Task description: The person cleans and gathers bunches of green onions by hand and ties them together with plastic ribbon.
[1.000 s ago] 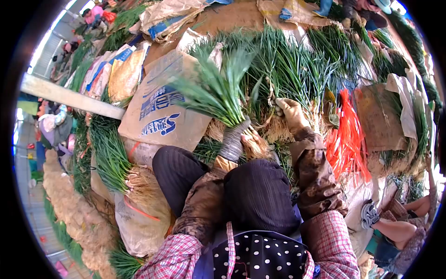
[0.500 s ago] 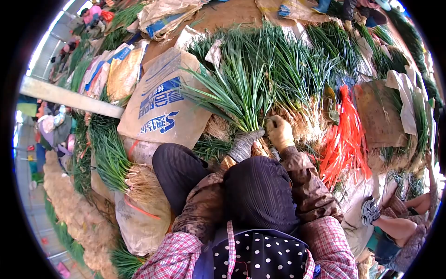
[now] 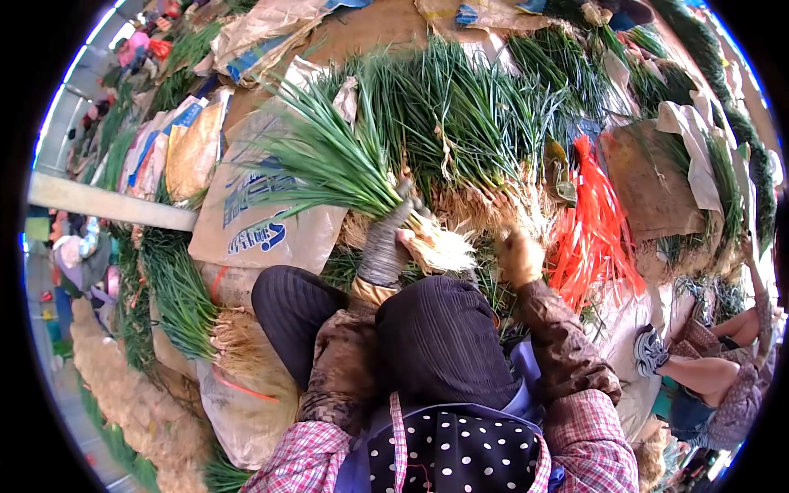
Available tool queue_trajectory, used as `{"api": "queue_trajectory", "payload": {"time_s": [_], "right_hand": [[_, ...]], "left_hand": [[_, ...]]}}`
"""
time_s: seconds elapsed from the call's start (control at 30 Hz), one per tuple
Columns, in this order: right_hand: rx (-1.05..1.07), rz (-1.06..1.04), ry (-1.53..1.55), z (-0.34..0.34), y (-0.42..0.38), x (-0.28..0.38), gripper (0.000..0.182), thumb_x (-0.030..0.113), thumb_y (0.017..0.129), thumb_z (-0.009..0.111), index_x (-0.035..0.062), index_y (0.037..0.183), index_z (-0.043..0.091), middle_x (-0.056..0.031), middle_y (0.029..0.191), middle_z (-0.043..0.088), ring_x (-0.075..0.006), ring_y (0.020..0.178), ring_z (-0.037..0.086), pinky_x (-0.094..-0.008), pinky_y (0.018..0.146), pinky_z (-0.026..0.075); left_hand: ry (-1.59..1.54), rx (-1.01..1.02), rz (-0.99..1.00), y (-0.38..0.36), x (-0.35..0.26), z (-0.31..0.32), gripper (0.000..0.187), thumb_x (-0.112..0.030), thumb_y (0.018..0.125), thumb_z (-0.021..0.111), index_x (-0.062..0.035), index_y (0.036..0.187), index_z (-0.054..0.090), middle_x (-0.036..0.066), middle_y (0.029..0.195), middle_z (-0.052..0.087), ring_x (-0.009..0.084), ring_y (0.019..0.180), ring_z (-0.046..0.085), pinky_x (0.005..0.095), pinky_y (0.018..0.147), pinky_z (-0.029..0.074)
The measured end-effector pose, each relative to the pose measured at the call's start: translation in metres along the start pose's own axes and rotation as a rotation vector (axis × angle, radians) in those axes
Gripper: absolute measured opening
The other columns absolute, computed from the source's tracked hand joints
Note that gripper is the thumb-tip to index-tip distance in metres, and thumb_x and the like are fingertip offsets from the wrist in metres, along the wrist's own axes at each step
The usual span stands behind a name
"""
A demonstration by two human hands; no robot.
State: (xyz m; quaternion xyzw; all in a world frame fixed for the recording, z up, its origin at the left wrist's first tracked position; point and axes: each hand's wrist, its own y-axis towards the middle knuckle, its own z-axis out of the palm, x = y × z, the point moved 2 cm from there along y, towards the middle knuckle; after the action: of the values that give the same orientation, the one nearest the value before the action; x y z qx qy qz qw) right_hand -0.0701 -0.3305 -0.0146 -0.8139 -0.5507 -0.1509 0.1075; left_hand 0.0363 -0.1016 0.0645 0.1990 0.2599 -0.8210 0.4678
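A grey wrapping or glove covers my left hand (image 3: 390, 226), which is closed around a bunch of scallion-like greens (image 3: 337, 164). Its long leaves fan to the upper left, and its pale rooted ends (image 3: 440, 246) point to the lower right, above my knee. My right hand (image 3: 520, 256), in a tan glove, is raised to the right of those roots and apart from them. Its fingers look curled but are blurred, and anything inside them is hidden. Just beyond both hands lies a wide row of similar greens (image 3: 468, 115), roots toward me.
Red plastic strips (image 3: 593, 238) hang in a bundle at the right. A printed sack (image 3: 275, 218) lies at the left, near another rooted bunch (image 3: 246, 333). A pale pole (image 3: 111, 199) juts in from the left. Another person's shoe (image 3: 649, 352) is at the lower right.
My left hand has swung the bunch left and tilted it, so its rooted ends now show. My right hand has moved away from it, to the right and slightly toward me.
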Motion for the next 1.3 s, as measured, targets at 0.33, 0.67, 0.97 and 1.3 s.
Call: {"api": "queue_trajectory", "payload": {"time_s": [0.33,0.67,0.97,1.3], "right_hand": [[-0.308,-0.033,0.981,-0.06,0.108,-0.015,0.021,0.025,0.089,0.064,0.0065,0.079,0.064,0.0015,0.059,0.057,-0.0049,0.046,0.045,-0.0215,0.041,0.035],[0.285,0.153,1.123,-0.039,0.012,0.04,0.016,0.017,0.095,0.054,0.0026,0.095,0.061,-0.0024,0.075,0.062,-0.0075,0.06,0.053,-0.0225,0.052,0.045],[0.746,0.531,1.257,-0.006,0.023,0.063,0.037,0.035,0.093,0.057,0.0085,0.119,0.058,-0.0082,0.099,0.068,-0.0195,0.09,0.063,-0.0307,0.079,0.051],[0.453,0.092,0.545,0.034,0.034,0.082,0.028,0.006,0.086,0.06,0.0004,0.113,0.06,-0.0166,0.092,0.069,-0.026,0.084,0.067,-0.0375,0.077,0.055]], "left_hand": [[-0.133,-0.158,-0.345,0.002,0.048,-0.048,0.028,-0.005,0.08,0.069,-0.0043,0.107,0.061,0.009,0.085,0.063,0.0231,0.073,0.063,0.0341,0.057,0.054],[-0.013,-0.075,-0.176,-0.015,0.042,-0.002,0.024,-0.002,0.08,0.066,-0.002,0.104,0.061,0.012,0.102,0.067,0.0204,0.092,0.065,0.0309,0.079,0.054],[0.065,-0.1,-0.283,-0.013,0.051,-0.018,0.019,-0.008,0.081,0.069,-0.0024,0.098,0.062,0.006,0.092,0.066,0.016,0.078,0.062,0.0286,0.068,0.052],[-0.002,-0.138,-0.272,-0.012,0.046,-0.019,0.019,-0.008,0.081,0.067,-0.0044,0.098,0.059,0.01,0.084,0.064,0.0233,0.073,0.064,0.0366,0.066,0.055]]}}
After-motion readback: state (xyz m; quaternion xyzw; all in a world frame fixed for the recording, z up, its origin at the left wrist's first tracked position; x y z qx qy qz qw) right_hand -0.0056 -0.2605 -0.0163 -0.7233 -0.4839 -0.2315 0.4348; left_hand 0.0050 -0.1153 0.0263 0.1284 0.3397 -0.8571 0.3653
